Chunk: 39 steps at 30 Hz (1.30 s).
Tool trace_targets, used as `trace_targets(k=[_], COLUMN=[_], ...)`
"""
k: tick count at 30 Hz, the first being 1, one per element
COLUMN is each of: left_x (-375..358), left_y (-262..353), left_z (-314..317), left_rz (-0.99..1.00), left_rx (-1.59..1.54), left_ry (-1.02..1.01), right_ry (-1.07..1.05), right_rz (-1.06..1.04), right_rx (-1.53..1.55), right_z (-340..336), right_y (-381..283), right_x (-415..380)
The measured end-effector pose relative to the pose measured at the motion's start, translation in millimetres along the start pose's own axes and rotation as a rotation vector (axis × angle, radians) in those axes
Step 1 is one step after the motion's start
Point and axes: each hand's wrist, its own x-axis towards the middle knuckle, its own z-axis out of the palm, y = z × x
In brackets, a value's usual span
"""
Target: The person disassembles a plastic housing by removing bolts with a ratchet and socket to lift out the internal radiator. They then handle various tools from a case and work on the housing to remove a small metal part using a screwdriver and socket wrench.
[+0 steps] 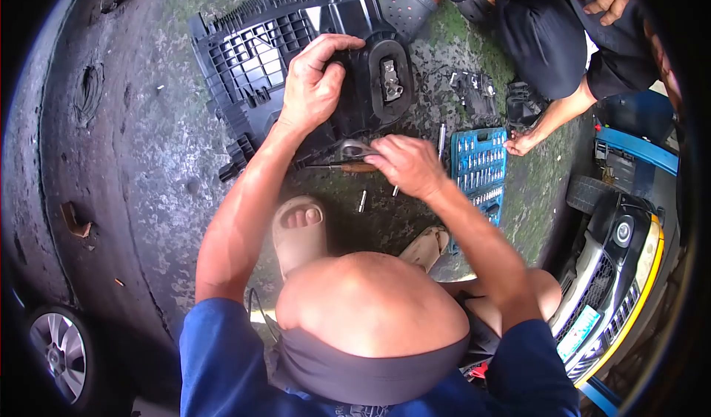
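Observation:
A large black plastic housing (255, 55) with a ribbed grid lies on the floor in front of me. My left hand (317, 80) grips it from above, thumb and index finger stretched toward an oval black gasket (407, 76) around metal fittings (391, 80). At the housing's near edge, my right hand (406, 165) is closed around what looks like a ratchet wrench (354, 148), its round silver head showing left of the fingers. The point where the tool meets the housing is hidden. Just below lies a tool with an orange-brown handle (359, 168).
A blue socket set case (457, 167) lies open at right, a co-worker's hand (522, 143) beside it. A loose socket (362, 201) and a metal bar (442, 141) lie on the stained floor. Small black parts (474, 91) sit farther off. A car front (611, 284) stands at right.

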Motion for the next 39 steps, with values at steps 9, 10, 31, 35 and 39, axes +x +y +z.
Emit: trace_targets(k=[9, 10, 31, 35, 39], left_x=[-3.8, -3.4, -0.8, -1.4, -1.0], left_y=[0.0, 0.5, 3.8, 3.3, 0.6], left_z=[-2.8, -2.3, 1.4, 5.8, 5.2], left_rz=[-0.087, -0.089, 0.007, 0.094, 0.082], left_rx=[-0.046, -0.044, 0.078, 0.175, 0.153], left_ry=[-0.037, -0.044, -0.079, -0.066, -0.083], right_ry=[-0.215, -0.324, -0.026, 0.579, 0.461], right_rz=[-0.088, -0.122, 0.596, 1.081, 0.884], right_rx=[-0.153, -0.119, 0.450, 1.152, 1.285], right_z=[-62.9, -62.7, -47.8, -4.5, 21.7], right_y=[47.2, 42.7, 51.4, 40.4, -28.1], right_x=[-1.3, -3.2, -9.2, 12.7, 31.2])
